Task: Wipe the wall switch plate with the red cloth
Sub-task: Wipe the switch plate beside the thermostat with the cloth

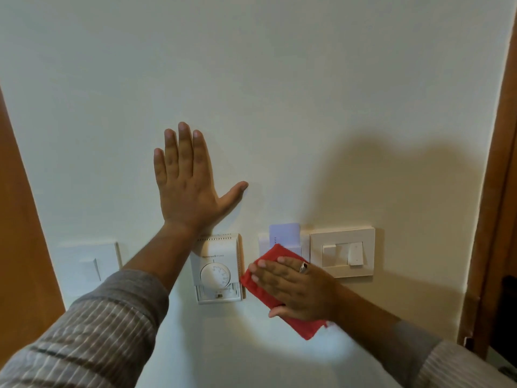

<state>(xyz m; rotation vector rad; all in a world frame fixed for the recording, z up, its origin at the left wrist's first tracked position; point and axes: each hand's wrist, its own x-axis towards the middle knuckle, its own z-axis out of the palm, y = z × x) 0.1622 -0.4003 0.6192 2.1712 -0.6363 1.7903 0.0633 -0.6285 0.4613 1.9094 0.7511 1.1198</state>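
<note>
The red cloth (282,292) is pressed flat against the wall (279,79) under the right hand (296,287), whose fingers are laid out nearly straight and close together on top of it. The grip here is a flat palm press, not a pinch; only the thumb seems to hook the lower edge of the cloth. The cloth covers the lower part of a key-card holder (282,239), between the thermostat (218,268) and the wall switch plate (342,252).

The switch plate lies just to the right of the right hand and a little higher, its near edge almost touching the hand at the ring finger. Its long axis is seen as running sideways, with two rockers set in the middle. The cloth's long axis runs slanted, from upper left to lower right.

The left hand (187,186) is spread open on the bare wall above the thermostat and holds nothing. It is well apart from the plate, so the right hand is clearly nearer. It is judged that a short slide to the right and slightly upward is needed, with light pressure so that no rocker is switched.
</note>
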